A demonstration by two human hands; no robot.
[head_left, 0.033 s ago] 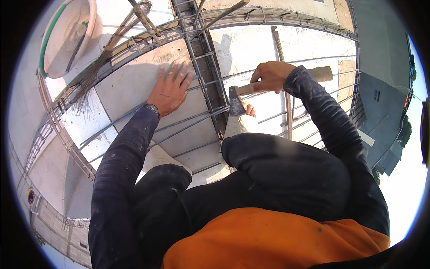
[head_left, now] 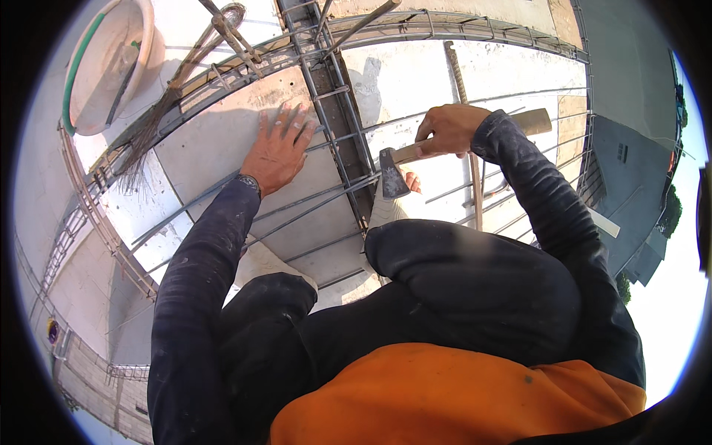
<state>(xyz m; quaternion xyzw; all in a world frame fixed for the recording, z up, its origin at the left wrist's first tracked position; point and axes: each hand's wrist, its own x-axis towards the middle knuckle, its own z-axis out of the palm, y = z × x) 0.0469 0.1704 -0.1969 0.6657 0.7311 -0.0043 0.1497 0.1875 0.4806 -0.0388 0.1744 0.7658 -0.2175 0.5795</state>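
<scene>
I have the hatchet [head_left: 392,175] in the right hand [head_left: 452,127], right of the middle of my view, with its dark metal head at the left end and the wooden handle running right, its broad end showing beyond the wrist. The right hand is closed around the handle from above, with the fingers curled down. From my angle the blade hangs just beside the bare toes [head_left: 414,182] of a foot in a pale covering; I cannot tell whether they touch. Off to the left I see the left hand [head_left: 278,152] palm down over a pale panel [head_left: 196,144], fingers spread, holding nothing that I can make out; I cannot judge how firmly it rests there. Between the two hands a steel cage [head_left: 340,122] runs along a dark channel, and thin bars [head_left: 315,206] cross it toward both sides. Beyond the right hand I have a ribbed rod [head_left: 455,68] lying on the bright panels. Farther left there is a fanned bundle of wire [head_left: 152,130], and past it, a pale tub [head_left: 149,33] with a green edge. Nearest me are the dark knees [head_left: 475,271] and an orange garment [head_left: 437,397].
</scene>
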